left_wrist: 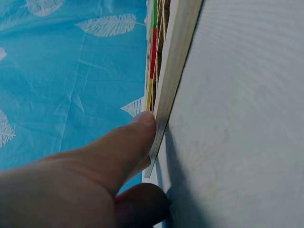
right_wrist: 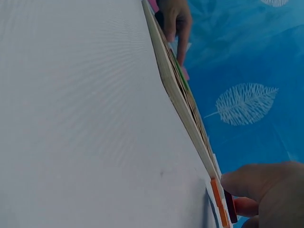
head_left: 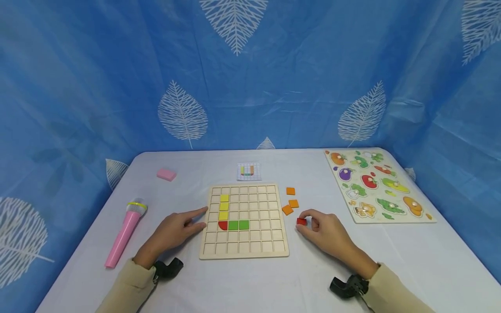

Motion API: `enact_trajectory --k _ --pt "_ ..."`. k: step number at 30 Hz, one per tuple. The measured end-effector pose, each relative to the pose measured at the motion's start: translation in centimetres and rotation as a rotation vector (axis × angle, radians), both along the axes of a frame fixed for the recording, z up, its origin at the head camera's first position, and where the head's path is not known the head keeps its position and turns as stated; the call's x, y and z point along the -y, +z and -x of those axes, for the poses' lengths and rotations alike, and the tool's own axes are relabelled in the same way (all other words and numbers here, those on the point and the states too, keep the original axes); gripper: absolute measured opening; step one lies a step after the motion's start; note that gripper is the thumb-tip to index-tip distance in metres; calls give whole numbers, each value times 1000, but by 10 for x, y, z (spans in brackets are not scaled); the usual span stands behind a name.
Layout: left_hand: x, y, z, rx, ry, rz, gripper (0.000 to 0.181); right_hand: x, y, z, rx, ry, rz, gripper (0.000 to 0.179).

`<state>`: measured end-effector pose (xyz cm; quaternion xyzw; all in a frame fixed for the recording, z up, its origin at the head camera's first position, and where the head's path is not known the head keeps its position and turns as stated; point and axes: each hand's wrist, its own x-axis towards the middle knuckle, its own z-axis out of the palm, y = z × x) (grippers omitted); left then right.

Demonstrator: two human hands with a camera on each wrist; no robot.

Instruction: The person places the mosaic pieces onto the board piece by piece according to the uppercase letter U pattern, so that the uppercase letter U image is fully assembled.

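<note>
A wooden grid board lies in the middle of the table. In its cells sit three yellow tiles in a column, a red rounded-corner tile below them, and two green tiles to the right. My left hand touches the board's left edge with thumb and forefinger extended. Right of the board, my right hand pinches a red tile between thumb and fingers; fingertips partly cover it. Three orange tiles lie just beyond that hand, beside the board's right edge.
Behind the board is a small pattern card printed with a coloured U shape. A pink toy microphone and a pink block lie on the left. At the right is a vegetable puzzle board. A blue leaf-patterned curtain hangs behind.
</note>
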<state>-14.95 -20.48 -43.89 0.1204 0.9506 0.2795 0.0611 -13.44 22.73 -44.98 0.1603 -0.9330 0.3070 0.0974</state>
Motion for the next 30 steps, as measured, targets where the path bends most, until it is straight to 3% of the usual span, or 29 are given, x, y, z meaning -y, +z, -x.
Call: enact_trajectory --k 23,30 --pt "-1 -2 0 7 24 13 56 75 21 14 12 235 -36 17" --pt "-1 -3 0 2 26 23 56 93 19 15 115 266 46 16"
